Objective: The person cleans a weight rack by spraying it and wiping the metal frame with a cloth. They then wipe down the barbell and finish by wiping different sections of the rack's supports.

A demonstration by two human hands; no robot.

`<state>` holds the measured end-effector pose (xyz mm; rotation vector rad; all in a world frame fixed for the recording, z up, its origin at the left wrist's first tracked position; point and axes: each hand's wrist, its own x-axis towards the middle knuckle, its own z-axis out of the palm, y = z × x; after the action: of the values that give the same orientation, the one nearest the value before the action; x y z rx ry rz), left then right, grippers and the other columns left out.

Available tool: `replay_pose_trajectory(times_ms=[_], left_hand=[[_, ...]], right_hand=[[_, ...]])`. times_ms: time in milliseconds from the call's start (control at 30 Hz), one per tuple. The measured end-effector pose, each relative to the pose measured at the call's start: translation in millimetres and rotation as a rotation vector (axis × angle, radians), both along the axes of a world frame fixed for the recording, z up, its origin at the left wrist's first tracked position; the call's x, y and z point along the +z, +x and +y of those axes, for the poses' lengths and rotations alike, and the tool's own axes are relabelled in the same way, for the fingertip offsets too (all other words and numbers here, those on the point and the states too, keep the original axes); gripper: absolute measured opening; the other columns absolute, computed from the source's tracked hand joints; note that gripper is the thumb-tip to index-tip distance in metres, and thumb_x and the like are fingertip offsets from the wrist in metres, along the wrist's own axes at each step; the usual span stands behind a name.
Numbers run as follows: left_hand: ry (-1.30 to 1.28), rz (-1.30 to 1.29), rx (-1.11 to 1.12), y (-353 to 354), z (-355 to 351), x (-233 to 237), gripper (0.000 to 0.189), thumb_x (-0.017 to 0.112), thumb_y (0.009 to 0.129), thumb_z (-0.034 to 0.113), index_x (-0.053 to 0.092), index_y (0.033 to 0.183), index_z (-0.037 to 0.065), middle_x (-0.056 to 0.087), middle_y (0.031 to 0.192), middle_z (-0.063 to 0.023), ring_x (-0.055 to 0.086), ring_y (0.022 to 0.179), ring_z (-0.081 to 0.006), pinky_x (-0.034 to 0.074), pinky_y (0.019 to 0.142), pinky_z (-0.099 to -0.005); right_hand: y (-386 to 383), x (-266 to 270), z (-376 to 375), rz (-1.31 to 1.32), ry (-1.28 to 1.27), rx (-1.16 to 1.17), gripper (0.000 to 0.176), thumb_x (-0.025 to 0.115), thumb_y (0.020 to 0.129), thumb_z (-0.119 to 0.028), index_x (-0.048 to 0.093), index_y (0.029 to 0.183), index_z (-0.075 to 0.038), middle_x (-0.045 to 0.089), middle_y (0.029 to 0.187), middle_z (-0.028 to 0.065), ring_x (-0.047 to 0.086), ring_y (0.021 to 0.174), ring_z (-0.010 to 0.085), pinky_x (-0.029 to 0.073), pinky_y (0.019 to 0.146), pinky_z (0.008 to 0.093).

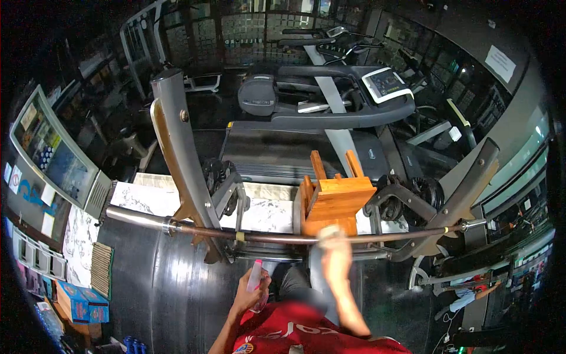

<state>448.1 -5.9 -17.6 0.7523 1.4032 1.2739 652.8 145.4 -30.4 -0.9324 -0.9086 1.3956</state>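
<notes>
A long barbell (277,238) lies across the rack in front of me, its thick bare sleeve out to the left. My right hand (335,248), smeared by motion, is at the middle of the bar. It presses a small pale pad (328,232) against the bar; whether this is a cloth or a sponge is too blurred to tell. Lower down, near my body, my left hand (253,290) is closed around a small pale bottle (254,277) with a pink top. The bottle stands roughly upright, apart from the bar.
Grey rack uprights (180,135) flank the bar. Just behind it stands a wooden stool (342,197), with a treadmill (295,147) farther back. A glass-door fridge (56,150) and a blue box (85,304) are at left. Another person (471,292) is at far right.
</notes>
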Motion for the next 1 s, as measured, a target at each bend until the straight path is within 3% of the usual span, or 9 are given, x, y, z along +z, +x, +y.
replay_pose_trajectory(times_ms=[67, 200, 367, 467, 533, 600, 733, 833, 1000], left_hand=[[0.045, 0.059, -0.033, 1, 4, -1, 0.016, 0.065, 0.084, 0.008, 0.054, 0.095, 0.004, 0.058, 0.076, -0.0036, 0.057, 0.059, -0.0102, 0.047, 0.053, -0.0258], [0.071, -0.021, -0.078, 4, 8, -6, 0.016, 0.066, 0.084, 0.007, 0.055, 0.095, 0.004, 0.059, 0.08, -0.0031, 0.057, 0.059, -0.0094, 0.047, 0.052, -0.0254], [0.096, -0.016, -0.086, -2, 3, -15, 0.017, 0.066, 0.084, 0.007, 0.055, 0.096, 0.004, 0.059, 0.082, -0.003, 0.057, 0.059, -0.0092, 0.046, 0.053, -0.0248], [0.092, 0.048, -0.081, -6, -2, -13, 0.018, 0.067, 0.084, 0.008, 0.055, 0.096, 0.004, 0.058, 0.082, -0.0032, 0.057, 0.058, -0.0092, 0.046, 0.053, -0.0249], [0.089, 0.091, -0.084, -7, -3, -14, 0.018, 0.067, 0.084, 0.009, 0.055, 0.096, 0.004, 0.058, 0.082, -0.0032, 0.057, 0.058, -0.0092, 0.046, 0.053, -0.0249], [0.032, 0.018, -0.095, -7, -4, -16, 0.018, 0.067, 0.084, 0.01, 0.055, 0.096, 0.004, 0.058, 0.081, -0.003, 0.057, 0.058, -0.0091, 0.046, 0.053, -0.025], [0.074, 0.076, -0.126, -2, 4, -17, 0.018, 0.067, 0.084, 0.01, 0.055, 0.096, 0.005, 0.058, 0.08, -0.0028, 0.057, 0.058, -0.0091, 0.046, 0.053, -0.025], [0.13, 0.011, -0.151, 4, 9, -17, 0.017, 0.067, 0.084, 0.009, 0.055, 0.096, 0.005, 0.058, 0.081, -0.0027, 0.057, 0.058, -0.0092, 0.046, 0.052, -0.0252], [0.074, 0.001, -0.137, 1, 1, -20, 0.016, 0.068, 0.082, 0.009, 0.057, 0.094, 0.003, 0.06, 0.085, -0.0032, 0.059, 0.069, -0.0101, 0.048, 0.061, -0.0254]], right_hand=[[-43, 3, -30, -1.18, 0.651, -0.045, 0.03, 0.052, 0.07, 0.007, 0.064, 0.093, -0.009, 0.061, 0.111, 0.0139, 0.055, 0.112, 0.0307, 0.043, 0.096, 0.0367], [-58, -24, -50, -1.12, 0.7, 0.199, 0.042, 0.056, 0.066, 0.008, 0.065, 0.103, -0.009, 0.06, 0.115, 0.0155, 0.053, 0.113, 0.0332, 0.045, 0.096, 0.0404], [17, -26, -44, -1.139, 0.525, -0.154, 0.046, 0.06, 0.063, 0.008, 0.064, 0.105, -0.01, 0.061, 0.109, 0.0146, 0.058, 0.103, 0.0313, 0.049, 0.088, 0.038], [57, -21, -21, -0.441, 0.085, -0.423, 0.029, 0.05, 0.084, 0.004, 0.055, 0.113, 0.003, 0.057, 0.112, 0.0204, 0.055, 0.103, 0.0306, 0.043, 0.094, 0.0386], [65, -31, -10, -1.32, 0.452, -0.521, 0.03, 0.049, 0.083, 0.006, 0.056, 0.112, 0.002, 0.056, 0.111, 0.022, 0.054, 0.105, 0.035, 0.04, 0.097, 0.0418], [21, -21, -13, -0.988, 0.389, -0.321, 0.033, 0.052, 0.076, 0.008, 0.059, 0.107, 0.001, 0.056, 0.111, 0.0236, 0.052, 0.108, 0.0391, 0.039, 0.099, 0.0437], [-38, -30, -43, -1.04, 0.752, 0.001, 0.026, 0.054, 0.075, 0.006, 0.061, 0.099, -0.001, 0.061, 0.103, 0.0181, 0.056, 0.102, 0.0363, 0.044, 0.093, 0.04], [-46, -27, -64, -0.889, 0.501, 0.172, 0.029, 0.051, 0.073, 0.007, 0.062, 0.098, -0.003, 0.061, 0.102, 0.0171, 0.058, 0.099, 0.0358, 0.047, 0.089, 0.0403], [-5, -36, -41, -0.923, 0.42, -0.398, 0.027, 0.051, 0.078, -0.001, 0.061, 0.103, 0.0, 0.057, 0.111, 0.021, 0.051, 0.108, 0.0391, 0.042, 0.094, 0.0435]])
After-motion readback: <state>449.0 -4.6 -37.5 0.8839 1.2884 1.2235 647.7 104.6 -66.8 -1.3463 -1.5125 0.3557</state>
